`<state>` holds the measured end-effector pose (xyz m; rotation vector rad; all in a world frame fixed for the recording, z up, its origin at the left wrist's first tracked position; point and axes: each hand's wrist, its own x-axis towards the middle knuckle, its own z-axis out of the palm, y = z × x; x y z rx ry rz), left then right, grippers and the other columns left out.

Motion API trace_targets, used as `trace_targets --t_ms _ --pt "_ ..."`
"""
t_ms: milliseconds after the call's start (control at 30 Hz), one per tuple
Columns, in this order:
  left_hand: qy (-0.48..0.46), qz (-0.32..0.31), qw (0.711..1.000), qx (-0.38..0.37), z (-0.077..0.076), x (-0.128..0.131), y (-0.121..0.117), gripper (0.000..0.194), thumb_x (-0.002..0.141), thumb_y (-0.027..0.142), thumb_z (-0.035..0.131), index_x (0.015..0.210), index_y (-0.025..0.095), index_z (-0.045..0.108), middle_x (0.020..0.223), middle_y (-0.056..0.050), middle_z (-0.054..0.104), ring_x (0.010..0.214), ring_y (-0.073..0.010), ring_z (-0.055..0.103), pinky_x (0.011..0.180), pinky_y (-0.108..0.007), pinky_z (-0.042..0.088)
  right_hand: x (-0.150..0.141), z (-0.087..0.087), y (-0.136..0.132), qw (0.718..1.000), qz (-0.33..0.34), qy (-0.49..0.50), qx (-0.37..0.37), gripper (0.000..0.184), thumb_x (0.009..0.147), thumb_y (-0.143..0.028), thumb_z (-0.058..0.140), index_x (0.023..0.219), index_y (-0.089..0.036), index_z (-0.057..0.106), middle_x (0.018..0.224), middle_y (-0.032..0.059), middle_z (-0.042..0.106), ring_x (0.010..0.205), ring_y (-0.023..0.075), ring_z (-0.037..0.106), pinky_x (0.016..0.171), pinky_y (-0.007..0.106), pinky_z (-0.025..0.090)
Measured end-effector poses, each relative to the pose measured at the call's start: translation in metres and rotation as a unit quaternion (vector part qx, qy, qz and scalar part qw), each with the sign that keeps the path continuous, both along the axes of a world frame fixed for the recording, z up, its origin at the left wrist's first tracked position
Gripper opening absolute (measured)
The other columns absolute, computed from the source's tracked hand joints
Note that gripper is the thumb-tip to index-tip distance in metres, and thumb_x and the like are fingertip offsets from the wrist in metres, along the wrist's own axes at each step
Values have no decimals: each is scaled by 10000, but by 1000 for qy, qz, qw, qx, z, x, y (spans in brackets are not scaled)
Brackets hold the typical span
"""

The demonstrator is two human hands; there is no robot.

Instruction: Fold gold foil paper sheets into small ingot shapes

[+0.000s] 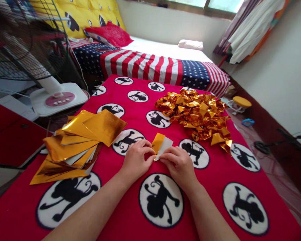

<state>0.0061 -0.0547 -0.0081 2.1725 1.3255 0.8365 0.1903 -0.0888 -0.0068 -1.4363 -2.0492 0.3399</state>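
In the middle of the red cloth (130,113), a small sheet of gold foil paper (165,144) lies partly folded, one strip gold and the other pale grey. My left hand (137,157) pinches its near left edge between thumb and fingers. From the other side my right hand (178,164) grips the near right edge, fingers bent together. To the left is a fanned stack of flat gold foil sheets (72,147), some showing pale undersides. A heap of folded shiny gold foil pieces (195,112) rests at the far right of the cloth.
A white fan (57,97) stands at the left beside a dark red board (12,135). Behind the cloth is a bed (142,65) with a flag-patterned cover and a red pillow (110,35). A yellow stool (242,101) is on the floor at right.
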Motion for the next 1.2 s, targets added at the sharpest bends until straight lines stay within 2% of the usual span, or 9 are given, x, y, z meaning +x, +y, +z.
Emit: trace_targets --t_ms 167,300,633,733,1200 --pt "2 0 1000 -2 0 0 0 51 768 206 678 735 227 710 924 -21 657 918 -195 596 779 -348 423 -9 -4 1 993 -88 61 -52 90 853 -266 639 778 -246 684 779 2 626 730 158 567 661 282 420" --pt "4 1 1000 -6 -1 0 1 51 769 200 677 738 225 709 935 -19 654 923 -193 594 781 -346 425 -12 -5 2 990 -114 50 -58 93 851 -230 625 759 -238 642 759 -13 612 697 148 549 638 275 392" --pt "2 3 1000 12 0 2 0 71 781 203 657 724 213 696 904 -26 646 892 -189 593 772 -342 439 -18 -4 1 992 -127 -10 -22 124 845 -199 580 726 -215 548 745 7 580 719 166 530 651 284 370" --pt "6 11 1000 11 1 3 -1 57 768 245 692 720 214 693 897 -24 645 887 -194 591 764 -349 434 -19 -5 1 991 -128 -22 -20 120 853 -200 568 737 -217 543 758 14 580 738 173 535 665 288 371" --pt "11 19 1000 3 1 4 -3 57 745 228 724 759 216 670 944 -20 641 941 -207 579 796 -355 414 -21 -4 0 991 -125 -39 -28 126 884 -206 539 759 -213 524 780 20 571 771 181 534 703 297 371"
